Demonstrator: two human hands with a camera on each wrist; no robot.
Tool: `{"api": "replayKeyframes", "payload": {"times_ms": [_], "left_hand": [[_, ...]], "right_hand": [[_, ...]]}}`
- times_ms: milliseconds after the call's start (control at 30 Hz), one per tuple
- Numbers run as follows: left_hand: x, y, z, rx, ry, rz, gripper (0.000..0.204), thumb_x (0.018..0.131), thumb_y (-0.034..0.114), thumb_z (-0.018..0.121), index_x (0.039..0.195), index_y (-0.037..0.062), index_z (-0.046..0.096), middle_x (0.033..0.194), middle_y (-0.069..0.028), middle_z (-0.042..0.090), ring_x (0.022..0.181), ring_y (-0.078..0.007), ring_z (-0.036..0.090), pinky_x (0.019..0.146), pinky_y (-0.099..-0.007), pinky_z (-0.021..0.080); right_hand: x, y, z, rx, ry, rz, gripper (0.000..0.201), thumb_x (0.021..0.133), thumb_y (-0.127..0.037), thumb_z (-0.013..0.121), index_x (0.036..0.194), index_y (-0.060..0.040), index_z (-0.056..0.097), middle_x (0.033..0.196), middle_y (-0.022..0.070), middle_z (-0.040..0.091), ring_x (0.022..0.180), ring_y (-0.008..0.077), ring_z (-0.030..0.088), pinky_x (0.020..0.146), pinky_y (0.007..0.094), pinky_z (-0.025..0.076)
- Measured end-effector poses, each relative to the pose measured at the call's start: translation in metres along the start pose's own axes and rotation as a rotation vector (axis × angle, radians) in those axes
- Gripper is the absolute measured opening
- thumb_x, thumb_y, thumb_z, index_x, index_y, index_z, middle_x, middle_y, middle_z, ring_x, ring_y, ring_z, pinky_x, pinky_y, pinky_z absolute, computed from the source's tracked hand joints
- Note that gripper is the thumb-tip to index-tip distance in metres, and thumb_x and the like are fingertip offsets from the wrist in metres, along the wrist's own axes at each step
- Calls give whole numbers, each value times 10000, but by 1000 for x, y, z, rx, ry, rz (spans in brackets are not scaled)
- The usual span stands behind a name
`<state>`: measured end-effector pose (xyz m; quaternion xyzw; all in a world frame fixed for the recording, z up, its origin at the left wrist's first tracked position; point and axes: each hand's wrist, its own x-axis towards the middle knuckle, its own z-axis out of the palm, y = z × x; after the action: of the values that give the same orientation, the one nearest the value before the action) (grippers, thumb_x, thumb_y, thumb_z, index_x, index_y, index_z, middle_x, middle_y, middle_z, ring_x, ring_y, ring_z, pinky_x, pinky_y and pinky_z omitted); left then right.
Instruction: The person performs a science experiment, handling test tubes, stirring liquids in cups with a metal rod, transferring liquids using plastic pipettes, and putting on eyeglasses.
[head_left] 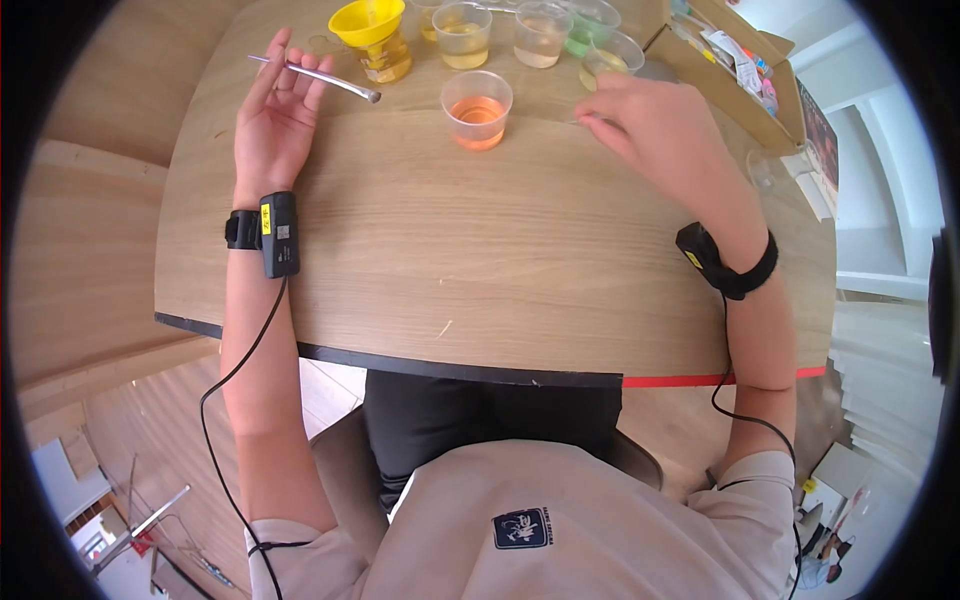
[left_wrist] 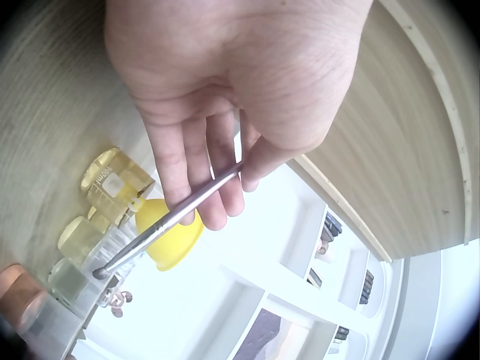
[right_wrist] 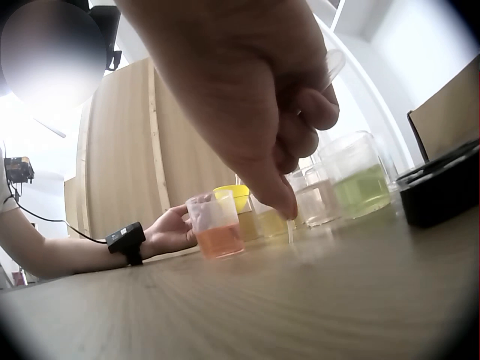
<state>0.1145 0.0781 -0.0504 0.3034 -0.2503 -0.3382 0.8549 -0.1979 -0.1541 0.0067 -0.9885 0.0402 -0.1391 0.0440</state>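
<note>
My left hand (head_left: 272, 135), palm up over the left of the table, pinches a slim silver-handled brush (left_wrist: 176, 214) between thumb and fingers. Its dark tip points right, toward the clear cup of orange liquid (head_left: 478, 118). To the right of that cup, my right hand (head_left: 655, 125) is low over the table, fingers curled. In the right wrist view it pinches a thin translucent plastic dropper (right_wrist: 291, 231), whose end points down close over the wood; a rounded clear part (right_wrist: 335, 66) shows above the fist. Most of the dropper is hidden by the fingers.
A yellow funnel (head_left: 366, 20) sits on a beaker of amber liquid (head_left: 388, 66) at the back left. Beside it stand several clear cups, including a pale yellow one (head_left: 463, 45) and a pinkish one (head_left: 542, 42). A cardboard box (head_left: 760, 110) is at the back right.
</note>
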Motion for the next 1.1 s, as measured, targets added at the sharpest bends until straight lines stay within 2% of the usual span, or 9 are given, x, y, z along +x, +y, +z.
{"api": "replayKeyframes", "payload": {"times_ms": [267, 367, 467, 667, 767, 867, 967, 1033, 1100], "left_hand": [[0, -1, 1, -8, -19, -4, 473, 1027, 96, 549, 1459, -29, 400, 1067, -89, 641, 1070, -220, 644, 1111, -428, 499], [2, -1, 2, 6, -1, -5, 461, 1029, 95, 547, 1450, -28, 409, 1068, -87, 642, 1072, -219, 646, 1108, -426, 502], [1, -1, 0, -14, -19, -2, 449, 1030, 96, 546, 1442, -28, 420, 1059, -83, 648, 1073, -214, 648, 1105, -422, 504], [-1, 0, 10, 8, 69, 0, 463, 1035, 76, 524, 1466, -29, 393, 1036, -80, 598, 1039, -179, 622, 1148, -408, 460], [-1, -1, 12, 8, 71, 5, 458, 1033, 73, 526, 1460, -31, 397, 1035, -81, 600, 1040, -180, 623, 1143, -407, 465], [-2, 0, 9, 30, 75, 4, 454, 1031, 73, 530, 1455, -31, 403, 1032, -81, 602, 1041, -181, 625, 1140, -407, 468], [0, -1, 2, -13, -2, -3, 462, 1027, 85, 544, 1454, -31, 409, 1064, -90, 641, 1066, -220, 644, 1115, -438, 496], [0, -1, 3, -4, 3, -7, 465, 1027, 83, 542, 1457, -32, 405, 1064, -91, 634, 1065, -220, 641, 1113, -437, 498], [1, 0, 4, -7, 16, -7, 467, 1028, 83, 541, 1459, -32, 402, 1065, -92, 631, 1065, -220, 640, 1112, -437, 499]], "right_hand": [[2, 0, 1, -46, 44, 32, 159, 919, -225, 660, 882, -82, 718, 879, 50, 640, 756, 281, 645, 654, 406, 513], [2, -1, 8, -22, 42, -26, 163, 924, -231, 656, 894, -81, 714, 872, 52, 639, 739, 280, 641, 644, 397, 513], [1, 3, 5, -9, 22, 28, 165, 930, -233, 649, 925, -79, 708, 866, 54, 638, 734, 277, 644, 638, 389, 516], [0, -4, 1, -64, -16, -17, 154, 922, -220, 658, 910, -79, 717, 873, 56, 641, 757, 278, 658, 645, 387, 522], [-1, -4, -2, -76, 12, -28, 153, 920, -219, 664, 905, -77, 718, 864, 58, 640, 757, 282, 656, 650, 393, 521], [-2, -5, -4, -20, -64, -21, 153, 922, -217, 661, 913, -75, 718, 857, 59, 640, 758, 284, 657, 650, 393, 519], [-2, -1, -1, -8, 45, -29, 153, 922, -215, 661, 910, -75, 722, 855, 57, 638, 755, 283, 655, 644, 391, 516], [0, -4, 3, -150, -25, 50, 139, 915, -203, 663, 901, -76, 719, 850, 58, 641, 753, 283, 653, 654, 385, 516], [-1, -4, 1, -134, 4, 18, 136, 912, -200, 664, 895, -74, 714, 842, 62, 641, 753, 286, 652, 660, 385, 516]]}}
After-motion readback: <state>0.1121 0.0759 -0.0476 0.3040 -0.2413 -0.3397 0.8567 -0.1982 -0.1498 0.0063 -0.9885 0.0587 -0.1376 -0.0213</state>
